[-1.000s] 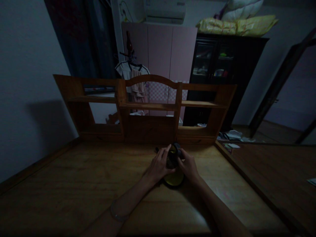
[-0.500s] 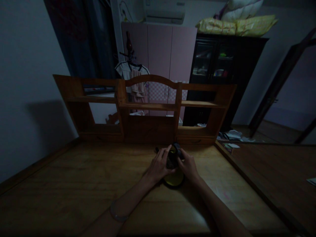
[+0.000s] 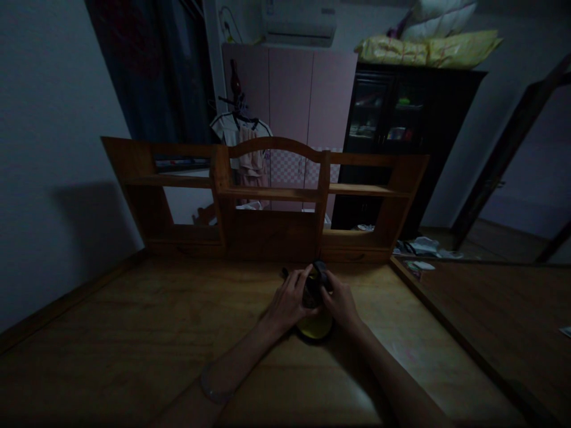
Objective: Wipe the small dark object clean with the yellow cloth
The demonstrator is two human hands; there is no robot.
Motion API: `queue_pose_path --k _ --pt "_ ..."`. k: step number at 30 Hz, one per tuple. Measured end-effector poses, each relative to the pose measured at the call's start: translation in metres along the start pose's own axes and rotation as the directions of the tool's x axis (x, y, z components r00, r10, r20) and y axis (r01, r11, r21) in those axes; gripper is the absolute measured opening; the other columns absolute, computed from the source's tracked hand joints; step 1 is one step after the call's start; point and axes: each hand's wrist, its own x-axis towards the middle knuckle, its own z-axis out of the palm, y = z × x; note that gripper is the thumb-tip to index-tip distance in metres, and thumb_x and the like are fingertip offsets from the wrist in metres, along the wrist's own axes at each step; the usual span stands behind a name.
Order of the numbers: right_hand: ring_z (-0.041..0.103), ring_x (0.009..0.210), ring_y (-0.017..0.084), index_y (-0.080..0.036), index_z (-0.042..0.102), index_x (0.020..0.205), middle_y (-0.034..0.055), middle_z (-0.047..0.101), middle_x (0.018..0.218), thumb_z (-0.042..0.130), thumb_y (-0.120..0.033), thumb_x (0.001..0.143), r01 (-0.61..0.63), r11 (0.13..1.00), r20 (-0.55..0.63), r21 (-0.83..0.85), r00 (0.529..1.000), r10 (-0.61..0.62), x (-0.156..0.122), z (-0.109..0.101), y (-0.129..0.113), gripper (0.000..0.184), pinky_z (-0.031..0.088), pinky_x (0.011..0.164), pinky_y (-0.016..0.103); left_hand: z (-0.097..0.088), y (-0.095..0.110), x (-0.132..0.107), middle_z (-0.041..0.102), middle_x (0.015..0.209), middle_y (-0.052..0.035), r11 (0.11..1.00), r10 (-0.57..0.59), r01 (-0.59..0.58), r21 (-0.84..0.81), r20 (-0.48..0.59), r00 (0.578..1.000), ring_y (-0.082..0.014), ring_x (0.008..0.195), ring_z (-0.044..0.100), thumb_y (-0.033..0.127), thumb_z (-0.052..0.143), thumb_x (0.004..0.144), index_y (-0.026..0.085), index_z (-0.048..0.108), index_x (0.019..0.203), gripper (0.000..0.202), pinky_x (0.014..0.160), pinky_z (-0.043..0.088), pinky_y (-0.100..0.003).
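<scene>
Spreading wide from 7 to 9 o'clock, the surface (image 3: 169, 327) is giving room. A yellow disc (image 3: 314, 327) is lying at 6 o'clock of a dark object (image 3: 313, 291), attachment unclear. Left hand (image 3: 288, 300) at 9 and right hand (image 3: 341, 300) at 3 are holding the object, grip narrow. Handling is seemingly under way, unfinished; completed steps: cannot tell. Shelf unit (image 3: 273, 192) is bounding movement at 12.
</scene>
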Motion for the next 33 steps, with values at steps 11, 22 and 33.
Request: queue_pose_path --k 11,22,33 --pt "0.065 0.095 0.024 -0.019 0.059 0.117 0.0077 0.07 0.105 0.054 -0.024 0.079 -0.065 0.97 0.068 0.234 0.996 0.051 0.007 0.004 0.005 0.039 0.05 0.085 0.036 -0.002 0.0 -0.001 0.045 0.129 -0.0098 0.998 0.026 -0.025 0.059 -0.022 0.999 -0.0287 0.12 0.047 0.038 0.077 0.068 0.03 0.026 0.143 0.091 0.098 0.044 -0.044" --pt "0.067 0.093 0.023 -0.016 0.065 0.11 0.009 0.071 0.103 0.06 -0.045 0.082 -0.523 0.475 0.493 0.707 0.847 0.198 0.009 -0.007 -0.009 0.041 0.051 0.083 0.035 -0.008 0.006 -0.002 0.043 0.132 -0.0116 0.985 0.152 -0.139 0.102 -0.13 0.98 -0.0302 0.126 0.042 0.04 0.071 0.075 0.027 0.023 0.144 0.086 0.103 0.04 -0.047" --pt "0.068 0.093 0.023 -0.015 0.067 0.103 0.0105 0.071 0.103 0.038 -0.048 0.091 -0.579 0.459 0.566 0.674 0.804 0.183 0.01 -0.006 -0.017 0.045 0.052 0.085 0.038 -0.013 0.01 0.0 0.043 0.133 -0.0106 0.994 0.107 -0.108 0.006 -0.169 0.98 -0.027 0.126 0.041 0.045 0.074 0.072 0.024 0.026 0.142 0.088 0.105 0.038 -0.043"
